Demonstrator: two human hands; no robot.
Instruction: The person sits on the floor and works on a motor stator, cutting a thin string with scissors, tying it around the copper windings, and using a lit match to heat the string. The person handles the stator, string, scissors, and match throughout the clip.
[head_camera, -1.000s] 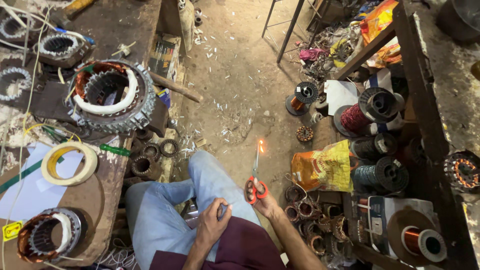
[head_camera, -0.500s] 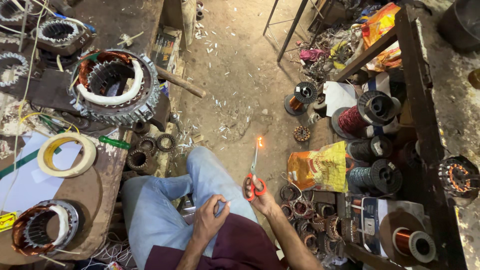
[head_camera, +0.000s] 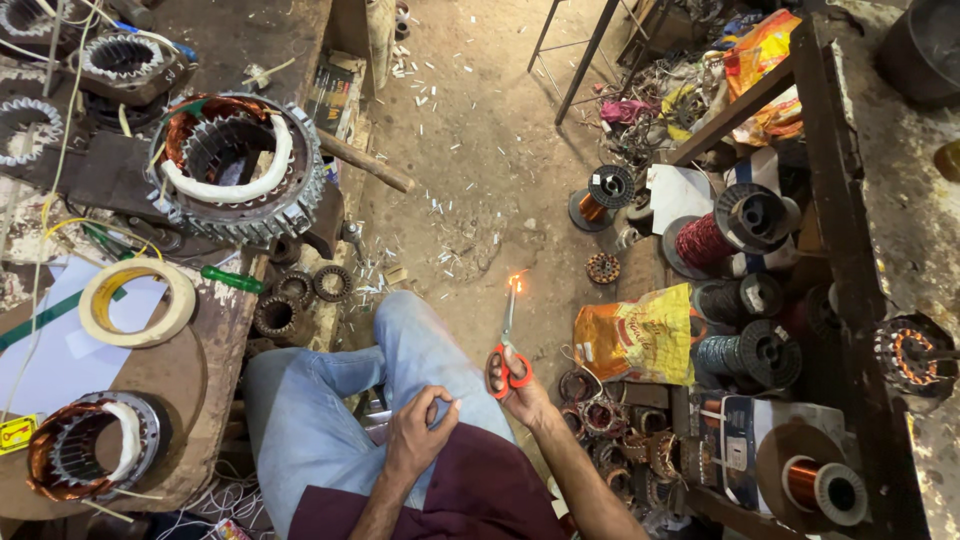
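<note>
My right hand (head_camera: 522, 392) grips orange-handled scissors (head_camera: 508, 350), blades pointing away from me; a small flame burns at the blade tips (head_camera: 516, 282). My left hand (head_camera: 420, 432) rests curled on my lap over blue jeans, pinching something thin and pale that I cannot make out. I sit between a workbench on the left and shelves on the right.
On the left bench sit a large motor stator with copper windings (head_camera: 238, 168), a tape roll (head_camera: 138, 302), a smaller stator (head_camera: 82, 458) and a green-handled screwdriver (head_camera: 230, 280). Right shelves hold wire spools (head_camera: 735, 222) and a yellow bag (head_camera: 640, 334). White scraps litter the dirt floor.
The view has shifted slightly. My right hand keeps the scissors up with the flame at the tips; my left hand has curled tighter on my lap.
</note>
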